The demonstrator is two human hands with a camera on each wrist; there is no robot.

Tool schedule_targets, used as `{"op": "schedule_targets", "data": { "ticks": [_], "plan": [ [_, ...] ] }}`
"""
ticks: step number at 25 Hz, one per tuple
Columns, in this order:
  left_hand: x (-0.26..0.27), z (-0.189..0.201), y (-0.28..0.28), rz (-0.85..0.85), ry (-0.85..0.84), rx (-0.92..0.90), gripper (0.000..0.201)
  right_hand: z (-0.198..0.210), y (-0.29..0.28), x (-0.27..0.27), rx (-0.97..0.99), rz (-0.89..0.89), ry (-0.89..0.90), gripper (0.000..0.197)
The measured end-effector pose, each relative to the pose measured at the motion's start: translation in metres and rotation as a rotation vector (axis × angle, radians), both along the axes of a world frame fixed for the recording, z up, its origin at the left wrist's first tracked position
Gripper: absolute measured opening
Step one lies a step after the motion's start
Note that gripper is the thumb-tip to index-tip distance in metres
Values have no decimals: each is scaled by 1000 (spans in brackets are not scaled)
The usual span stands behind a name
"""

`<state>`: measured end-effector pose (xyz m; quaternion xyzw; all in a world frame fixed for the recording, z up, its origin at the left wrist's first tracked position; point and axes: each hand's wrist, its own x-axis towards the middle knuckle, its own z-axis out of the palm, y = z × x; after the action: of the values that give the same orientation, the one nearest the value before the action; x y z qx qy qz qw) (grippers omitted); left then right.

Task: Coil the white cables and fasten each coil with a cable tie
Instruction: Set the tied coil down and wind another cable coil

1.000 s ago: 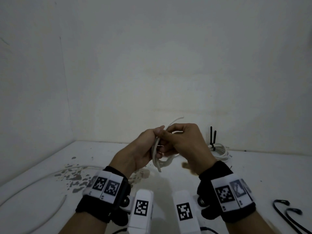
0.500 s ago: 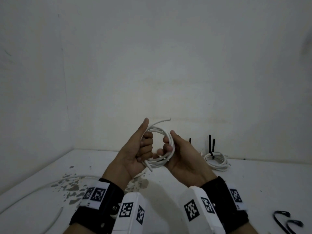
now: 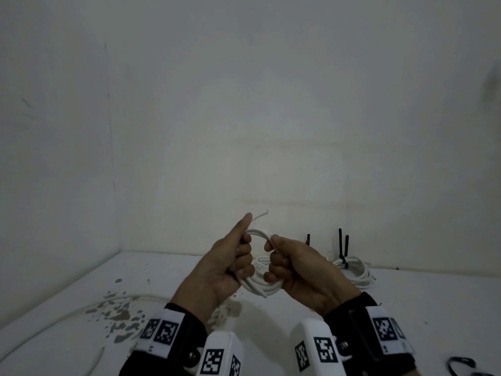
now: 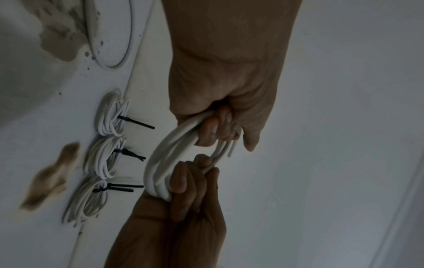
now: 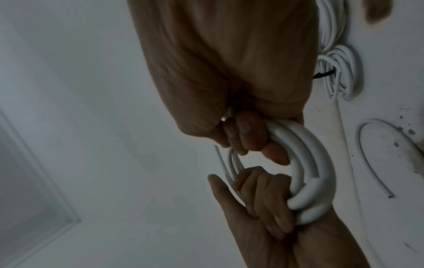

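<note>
Above the white table, my left hand and right hand face each other, fingers curled tight around opposite sides of one white cable coil, left thumb sticking up. The coil hangs in the air between them, one loose end poking up. Behind the coil, three tied coils lie in a row, black ties jutting out. Left of the coil, a loose cable curves over the table.

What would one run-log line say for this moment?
left hand: grips white coil | right hand: grips same coil | coil: untied, held above table | tied coils: three
</note>
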<state>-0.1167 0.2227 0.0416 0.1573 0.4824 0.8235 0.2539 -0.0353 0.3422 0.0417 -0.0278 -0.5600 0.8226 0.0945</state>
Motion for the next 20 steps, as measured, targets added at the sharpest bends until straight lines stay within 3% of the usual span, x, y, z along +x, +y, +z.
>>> {"op": "schedule_targets", "data": {
  "ticks": [4,8,12,15,18,20],
  "plan": [
    [4,-2,4,27,-1,2,39,1,0,3,88,-16,-18,26],
    [4,-3,2,-43,4,-15,37,3,3,-1,-33,-87,-22,28],
    [16,-5,10,-151,-22,-19,50,9,12,0,-61,-200,-34,31],
    [15,-5,9,-167,-26,-7,61,6,16,1,-46,-178,-5,31],
    [13,-3,7,-59,12,-57,60,4,17,4,126,-178,20,22],
    [13,-4,7,15,71,-131,55,4,19,8,419,-324,72,15]
  ]
}}
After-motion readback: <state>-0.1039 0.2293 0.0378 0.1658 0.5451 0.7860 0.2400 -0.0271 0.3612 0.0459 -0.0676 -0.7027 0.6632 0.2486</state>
